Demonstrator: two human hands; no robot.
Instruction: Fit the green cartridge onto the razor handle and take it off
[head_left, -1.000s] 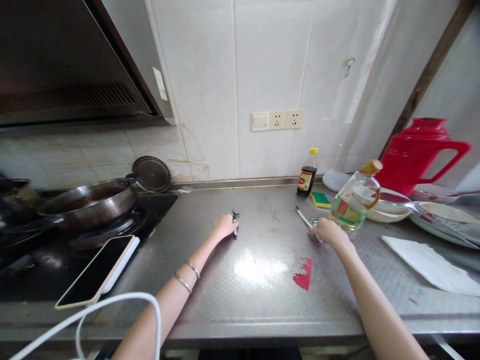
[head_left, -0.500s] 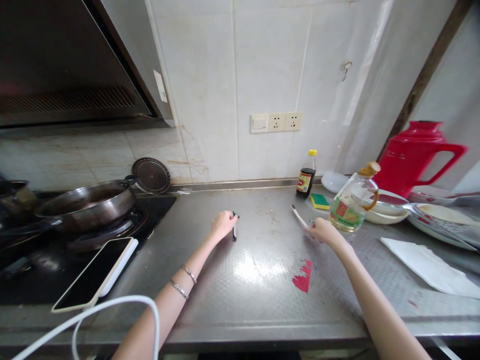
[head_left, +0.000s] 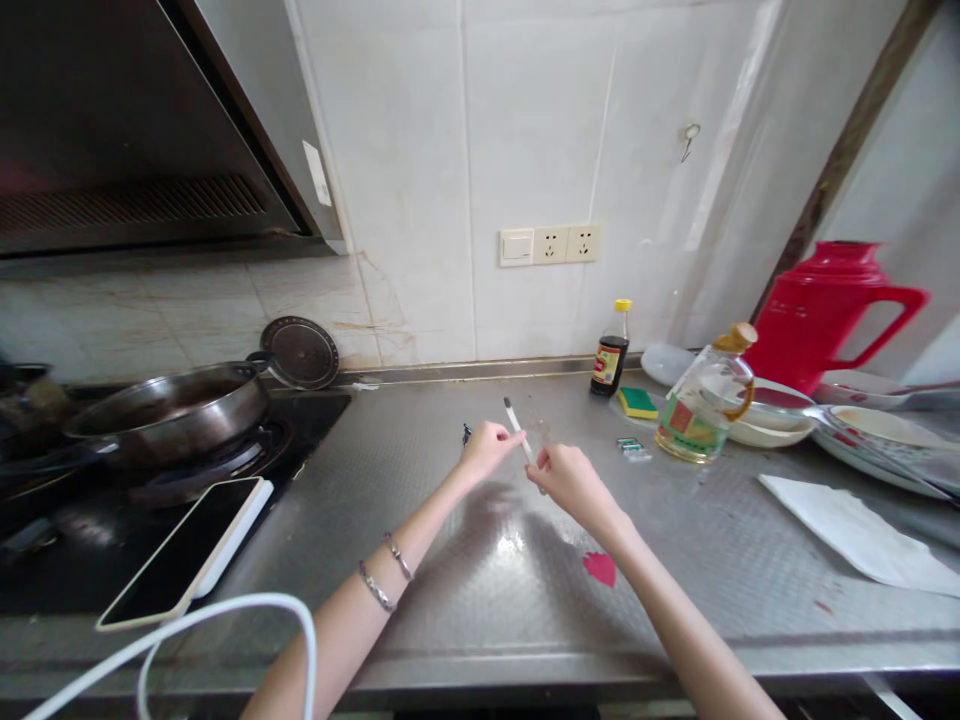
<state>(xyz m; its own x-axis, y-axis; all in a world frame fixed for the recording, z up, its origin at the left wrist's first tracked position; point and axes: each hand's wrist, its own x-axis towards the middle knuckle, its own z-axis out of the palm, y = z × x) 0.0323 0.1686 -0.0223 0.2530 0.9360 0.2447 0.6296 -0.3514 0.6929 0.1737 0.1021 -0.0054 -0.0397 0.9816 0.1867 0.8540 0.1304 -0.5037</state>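
Note:
A slim white stick with a dark tip, shaped like a pen, is held tilted above the counter. My right hand is closed around its lower end. My left hand has its fingers pinched together at the stick's middle, close to my right fingertips. Just behind my left hand lies a small dark object, mostly hidden by that hand. Two small green and silver pieces rest to the right of my right hand. Below my right wrist is a red scrap, partly covered by my forearm.
On the left, a phone lies by the stove, which bears a steel pan; a white cable loops in front. To the right stand a sauce bottle, sponge, glass jug, red thermos and dishes.
My right hand has brought the white stick leftward, uncovering the green and silver pieces. My left hand has moved right, from beside the small dark object to the stick.

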